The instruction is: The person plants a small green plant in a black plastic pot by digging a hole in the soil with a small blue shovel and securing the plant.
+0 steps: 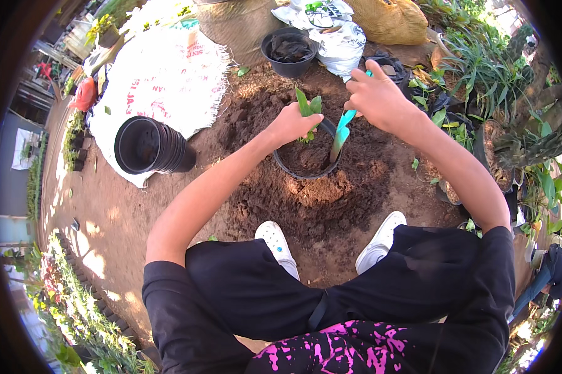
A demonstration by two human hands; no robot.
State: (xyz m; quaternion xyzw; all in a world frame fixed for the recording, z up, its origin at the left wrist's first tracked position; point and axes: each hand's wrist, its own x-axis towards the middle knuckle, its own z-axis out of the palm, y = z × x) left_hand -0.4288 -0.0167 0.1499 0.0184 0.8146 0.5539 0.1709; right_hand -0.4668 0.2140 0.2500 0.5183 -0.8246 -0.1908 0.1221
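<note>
A green leafy plant stands over a dark plastic pot, and my left hand is closed around it. Brown soil fills much of that pot. My right hand grips the handle of a turquoise hand trowel. Its blade points down into the soil at the pot's right inner side, with the tip hidden. Loose dark soil is heaped on the ground around the pot. The plant's roots are out of sight.
Nested black pots lie tilted at the left, by a white woven sack bearing print. Beyond the soil stand another black pot, a white plastic bag and a yellow sack. Plants crowd the right; a person is behind.
</note>
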